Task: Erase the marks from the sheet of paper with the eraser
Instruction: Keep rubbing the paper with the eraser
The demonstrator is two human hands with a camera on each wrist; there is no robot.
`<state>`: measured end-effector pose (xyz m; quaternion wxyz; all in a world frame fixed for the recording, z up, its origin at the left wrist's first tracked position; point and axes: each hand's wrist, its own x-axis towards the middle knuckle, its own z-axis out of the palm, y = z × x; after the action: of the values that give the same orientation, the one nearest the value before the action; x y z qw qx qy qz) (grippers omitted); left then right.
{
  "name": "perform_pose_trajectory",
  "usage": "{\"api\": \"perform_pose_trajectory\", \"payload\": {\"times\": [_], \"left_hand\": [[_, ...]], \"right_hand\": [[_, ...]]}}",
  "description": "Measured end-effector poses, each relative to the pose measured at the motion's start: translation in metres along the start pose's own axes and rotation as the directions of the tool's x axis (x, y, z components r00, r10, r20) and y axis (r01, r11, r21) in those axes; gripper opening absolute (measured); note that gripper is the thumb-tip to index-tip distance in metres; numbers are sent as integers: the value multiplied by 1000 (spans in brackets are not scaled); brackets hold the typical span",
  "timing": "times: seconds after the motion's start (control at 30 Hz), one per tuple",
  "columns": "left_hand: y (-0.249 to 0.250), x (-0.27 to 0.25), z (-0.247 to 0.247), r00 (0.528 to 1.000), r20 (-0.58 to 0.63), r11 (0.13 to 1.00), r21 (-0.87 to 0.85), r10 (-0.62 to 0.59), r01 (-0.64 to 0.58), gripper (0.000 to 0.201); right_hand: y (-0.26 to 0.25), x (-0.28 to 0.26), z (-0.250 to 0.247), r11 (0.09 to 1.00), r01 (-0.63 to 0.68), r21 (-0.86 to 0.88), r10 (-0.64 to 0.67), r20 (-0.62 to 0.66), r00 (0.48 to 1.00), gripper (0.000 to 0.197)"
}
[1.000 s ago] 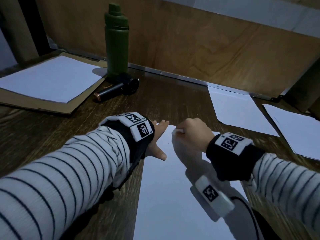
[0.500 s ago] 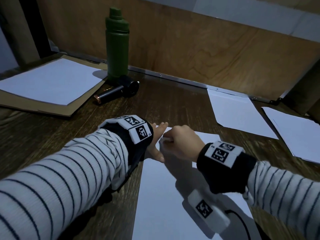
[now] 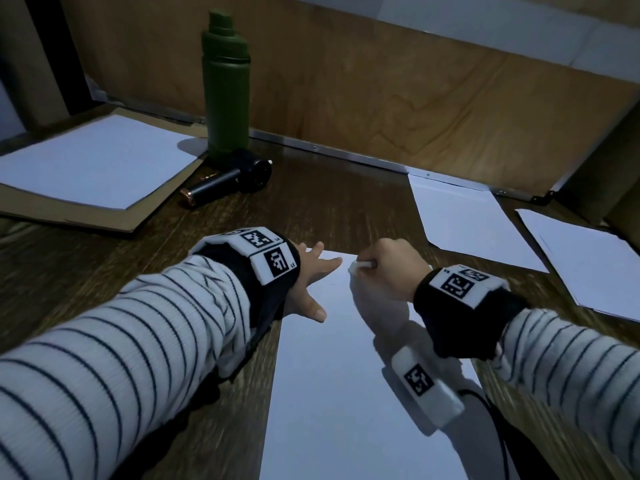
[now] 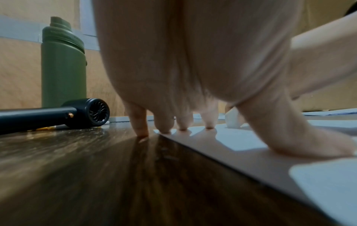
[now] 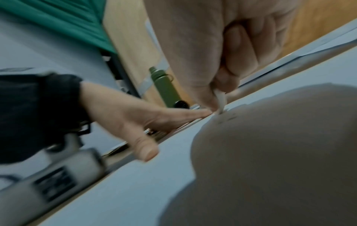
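Note:
A white sheet of paper (image 3: 332,375) lies on the dark wooden table in front of me. My right hand (image 3: 384,268) pinches a small white eraser (image 3: 360,265) and presses its tip onto the sheet near the top edge. In the right wrist view the eraser (image 5: 220,99) touches the paper beside faint pencil marks (image 5: 228,118). My left hand (image 3: 311,282) lies open with spread fingers on the sheet's top left corner, its fingertips (image 4: 183,126) and thumb pressing the paper (image 4: 289,160) down. The eraser (image 4: 232,120) shows just behind that hand.
A green bottle (image 3: 227,84) stands at the back, with a black handheld fan (image 3: 228,180) lying in front of it. A sheet on brown cardboard (image 3: 86,168) lies at the left. Two more white sheets (image 3: 471,220) (image 3: 588,261) lie at the right. A wooden wall closes the back.
My right hand slid left with the eraser toward my left fingers, then back to the right. My left hand has stayed pressed on the corner.

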<state>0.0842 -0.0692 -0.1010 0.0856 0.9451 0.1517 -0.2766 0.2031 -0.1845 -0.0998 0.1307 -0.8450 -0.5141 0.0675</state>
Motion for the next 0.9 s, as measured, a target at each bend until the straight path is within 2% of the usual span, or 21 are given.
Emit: {"api": "perform_pose_trajectory", "payload": {"times": [0.03,0.1,0.17,0.23,0.3,0.33,0.37,0.43,0.53,0.57,0.63,0.7,0.77,0.9], "left_hand": [[1,1,2,1000,-8,1000,-5,-6,6,162],[3,5,10,998,-61,998,-51,-29,26,136],[4,9,17,993,-110,997,-75,-42,34,133],[3,11,17,995,-97,997,-74,-36,29,137],[3,9,12,996,-72,997,-56,-52,48,128],[3,8,10,996,-69,998,-48,-51,47,128],[4,7,10,997,-70,998,-49,-40,36,138],[5,8,14,997,-75,998,-61,-19,15,162],[5,11,20,993,-109,998,-64,-36,29,144],[5,11,18,994,-107,998,-56,-34,28,141],[5,8,12,996,-86,999,-44,-36,33,135],[4,7,10,996,-76,997,-57,-47,43,130],[4,6,13,996,-81,995,-89,-43,36,136],[1,15,22,992,-127,994,-108,-6,-8,155]], "right_hand": [[-4,-4,2,1000,29,-3,-29,3,1000,42],[-18,-19,8,988,153,-6,-152,84,985,44],[-24,-29,11,974,226,-16,-221,157,963,44],[-14,-22,6,987,155,-38,-149,135,980,44],[-1,-11,1,1000,14,3,-14,47,999,45],[0,-10,0,999,-32,5,32,6,999,44],[-2,-11,1,999,-42,-7,42,-14,999,42],[-16,-18,7,999,34,-17,-33,6,999,37],[-29,-32,15,988,156,-15,-153,126,980,33],[-26,-31,13,990,140,-34,-134,131,982,36],[-11,-20,6,999,20,-44,-18,62,998,39],[-2,-10,1,995,-95,-42,95,-9,995,29],[-8,-9,4,994,-95,-53,95,-6,995,24],[-30,-25,14,997,71,-21,-69,83,994,33]]}}
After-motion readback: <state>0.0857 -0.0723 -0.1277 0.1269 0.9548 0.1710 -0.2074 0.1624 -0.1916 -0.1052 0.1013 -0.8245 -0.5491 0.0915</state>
